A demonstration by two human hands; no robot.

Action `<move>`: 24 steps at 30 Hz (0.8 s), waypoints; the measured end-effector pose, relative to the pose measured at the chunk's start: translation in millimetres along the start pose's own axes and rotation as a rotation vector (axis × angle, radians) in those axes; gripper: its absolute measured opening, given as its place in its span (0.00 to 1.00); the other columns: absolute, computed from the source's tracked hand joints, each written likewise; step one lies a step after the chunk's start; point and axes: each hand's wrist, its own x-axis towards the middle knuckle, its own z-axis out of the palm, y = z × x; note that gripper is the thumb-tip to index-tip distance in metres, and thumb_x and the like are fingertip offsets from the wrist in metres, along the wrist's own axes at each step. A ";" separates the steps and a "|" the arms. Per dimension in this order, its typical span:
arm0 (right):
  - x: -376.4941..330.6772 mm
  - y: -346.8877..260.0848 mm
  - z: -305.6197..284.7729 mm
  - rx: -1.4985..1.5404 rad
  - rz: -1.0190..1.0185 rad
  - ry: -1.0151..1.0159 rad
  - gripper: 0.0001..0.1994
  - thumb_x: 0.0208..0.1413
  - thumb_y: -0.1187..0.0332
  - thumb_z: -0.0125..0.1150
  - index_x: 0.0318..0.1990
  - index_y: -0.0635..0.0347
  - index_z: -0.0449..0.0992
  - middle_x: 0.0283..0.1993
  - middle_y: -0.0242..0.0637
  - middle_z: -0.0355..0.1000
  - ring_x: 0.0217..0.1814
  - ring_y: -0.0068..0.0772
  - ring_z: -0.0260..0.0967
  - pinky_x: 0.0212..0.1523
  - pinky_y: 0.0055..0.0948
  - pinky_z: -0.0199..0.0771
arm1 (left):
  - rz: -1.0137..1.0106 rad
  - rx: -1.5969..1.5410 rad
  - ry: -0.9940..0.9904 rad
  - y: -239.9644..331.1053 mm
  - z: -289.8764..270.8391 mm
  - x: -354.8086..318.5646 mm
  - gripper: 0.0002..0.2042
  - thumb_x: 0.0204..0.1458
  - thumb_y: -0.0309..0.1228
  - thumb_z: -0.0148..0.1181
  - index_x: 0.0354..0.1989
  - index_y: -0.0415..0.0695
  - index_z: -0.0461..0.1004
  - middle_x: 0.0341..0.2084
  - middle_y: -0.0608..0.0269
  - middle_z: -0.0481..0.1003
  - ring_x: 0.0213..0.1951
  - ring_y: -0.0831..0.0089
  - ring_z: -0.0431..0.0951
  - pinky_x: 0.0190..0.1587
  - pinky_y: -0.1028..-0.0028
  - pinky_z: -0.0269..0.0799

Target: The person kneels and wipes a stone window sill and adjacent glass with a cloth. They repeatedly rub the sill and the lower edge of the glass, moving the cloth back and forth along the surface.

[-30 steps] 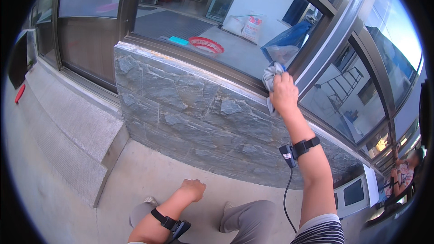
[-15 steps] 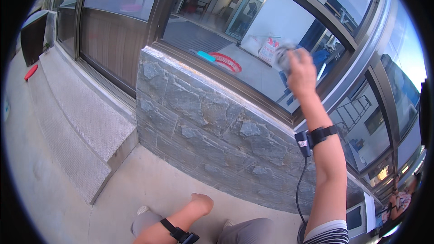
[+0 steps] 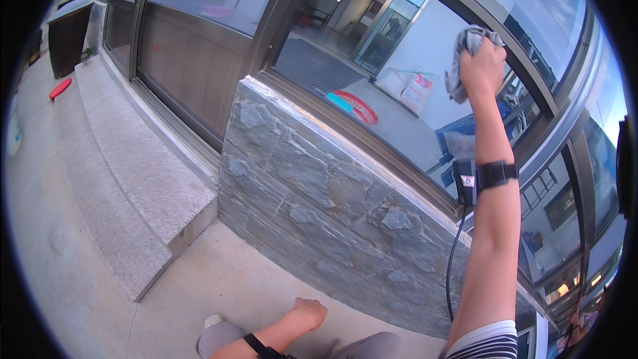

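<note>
One grey cloth (image 3: 458, 66) sat bunched in your right hand (image 3: 484, 72), up at the right of the window pane (image 3: 435, 53)! Your left hand (image 3: 310, 314) hung low, curled, contents unclear. Wiping looked underway; no boundary showed finished glass from unfinished.

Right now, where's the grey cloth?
In the head view, the grey cloth is in the upper right, bunched in the right hand in front of the window pane, just below the pane's upper frame.
</note>
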 end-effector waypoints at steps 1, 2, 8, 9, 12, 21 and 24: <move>9.1 -21.2 1.4 -0.024 0.001 -0.027 0.19 0.53 0.62 0.66 0.51 0.61 0.77 0.55 0.56 0.68 0.54 0.59 0.74 0.52 0.48 0.77 | -0.006 -0.001 0.002 -1.6 -1.9 0.8 0.20 0.58 0.43 0.63 0.56 0.49 0.76 0.55 0.57 0.76 0.58 0.57 0.76 0.55 0.55 0.73; 16.3 -40.0 1.4 -0.025 -0.003 -0.078 0.18 0.54 0.62 0.65 0.48 0.63 0.78 0.55 0.57 0.68 0.54 0.60 0.74 0.52 0.49 0.77 | -0.010 -0.003 0.002 -3.3 -3.6 1.3 0.20 0.58 0.43 0.63 0.56 0.49 0.75 0.55 0.57 0.76 0.58 0.57 0.76 0.55 0.55 0.73; 32.6 -116.1 27.1 0.007 -0.202 -0.140 0.17 0.55 0.64 0.65 0.50 0.63 0.80 0.59 0.54 0.68 0.58 0.57 0.73 0.54 0.46 0.77 | -0.010 -0.053 -0.025 -11.0 -8.7 7.8 0.20 0.57 0.42 0.65 0.56 0.48 0.75 0.56 0.57 0.75 0.58 0.56 0.76 0.55 0.54 0.72; 35.7 -125.4 36.9 0.010 -0.260 -0.112 0.16 0.55 0.65 0.64 0.49 0.63 0.80 0.58 0.55 0.69 0.58 0.56 0.72 0.54 0.45 0.77 | 0.003 -0.049 -0.022 -11.5 -8.1 9.1 0.20 0.57 0.42 0.65 0.56 0.48 0.75 0.55 0.56 0.75 0.58 0.56 0.76 0.55 0.54 0.72; 51.7 -152.4 66.9 0.023 -0.344 -0.049 0.14 0.53 0.67 0.61 0.47 0.62 0.77 0.52 0.54 0.71 0.55 0.59 0.73 0.54 0.49 0.76 | 0.009 -0.061 -0.010 -16.9 -8.0 12.6 0.20 0.56 0.42 0.65 0.55 0.48 0.76 0.55 0.56 0.76 0.58 0.57 0.76 0.55 0.54 0.72; 49.9 -244.1 121.4 0.216 -0.668 0.034 0.08 0.47 0.74 0.61 0.37 0.57 0.79 0.43 0.42 0.75 0.48 0.50 0.71 0.48 0.41 0.77 | -0.101 -0.130 0.105 -49.3 -29.7 17.2 0.19 0.56 0.39 0.65 0.55 0.49 0.76 0.54 0.57 0.76 0.57 0.58 0.76 0.55 0.54 0.71; 20.5 -274.5 124.4 0.182 -0.613 0.060 0.12 0.46 0.71 0.65 0.41 0.56 0.79 0.46 0.45 0.75 0.50 0.52 0.72 0.50 0.43 0.77 | -0.104 -0.150 0.093 -57.3 -36.4 20.7 0.19 0.56 0.39 0.64 0.55 0.49 0.76 0.55 0.57 0.76 0.58 0.58 0.76 0.55 0.54 0.71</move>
